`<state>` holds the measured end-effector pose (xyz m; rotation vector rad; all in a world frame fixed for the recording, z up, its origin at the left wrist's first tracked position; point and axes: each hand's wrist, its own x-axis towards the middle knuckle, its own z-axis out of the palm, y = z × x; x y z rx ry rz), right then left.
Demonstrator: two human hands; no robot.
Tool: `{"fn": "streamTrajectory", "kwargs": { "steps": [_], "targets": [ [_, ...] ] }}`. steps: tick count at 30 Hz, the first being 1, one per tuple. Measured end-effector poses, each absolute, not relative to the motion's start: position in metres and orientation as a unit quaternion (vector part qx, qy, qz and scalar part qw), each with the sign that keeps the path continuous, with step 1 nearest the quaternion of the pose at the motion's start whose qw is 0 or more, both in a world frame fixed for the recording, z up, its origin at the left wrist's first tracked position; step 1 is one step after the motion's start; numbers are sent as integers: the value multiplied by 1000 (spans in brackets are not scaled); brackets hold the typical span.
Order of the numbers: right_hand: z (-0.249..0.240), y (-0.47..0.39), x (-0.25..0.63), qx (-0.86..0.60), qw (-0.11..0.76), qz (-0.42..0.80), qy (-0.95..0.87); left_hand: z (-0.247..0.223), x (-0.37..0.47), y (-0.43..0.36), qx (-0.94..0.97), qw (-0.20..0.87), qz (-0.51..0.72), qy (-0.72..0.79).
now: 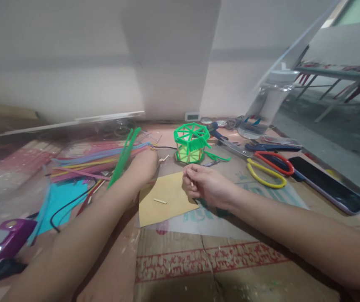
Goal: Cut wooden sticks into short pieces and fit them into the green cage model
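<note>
Nearest to me, short of the yellow paper (153, 188), a red-patterned band (180, 264) crosses the cardboard; a purple tool (13, 239) lies to the near left of the paper. On the paper rests one short stick (160, 201), apart from both hands.

The right hand (203, 180) is at the paper's right edge, fingers curled narrow around what looks like a small stick piece (192, 184), only its pale end showing. The left hand (145, 165) is by the paper's far left corner, beside some loose stick bits (164, 158); its fingertips are hidden, so I cannot tell whether it holds anything.

Left of the paper lie green pipe cleaners (125, 157) and a cyan sheet (62, 207). Right of it are scissors (268, 174) with one yellow loop and one red, then a phone (332, 184). Just beyond the paper stands the many-sided green frame (192, 144), upright, touched by neither hand. Farther off, a clear bottle (266, 105) stands beyond the paper to the right.

I judge the step in hand to be picking out and handling the short sticks. The next move seems to call for a light, precise fingertip pinch, keeping clear of the frame.
</note>
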<state>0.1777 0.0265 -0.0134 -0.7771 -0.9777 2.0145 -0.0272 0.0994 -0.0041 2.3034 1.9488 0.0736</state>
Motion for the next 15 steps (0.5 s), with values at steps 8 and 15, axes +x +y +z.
{"fn": "streamTrajectory", "kwargs": {
  "steps": [8, 15],
  "targets": [
    [-8, 29, 180, -349, 409, 758, -371, -4, -27, 96, 766, 33, 2, 642],
    [-5, 32, 182, -352, 415, 735, -405, 28, -29, 79, 787, 60, 75, 609]
  ]
}}
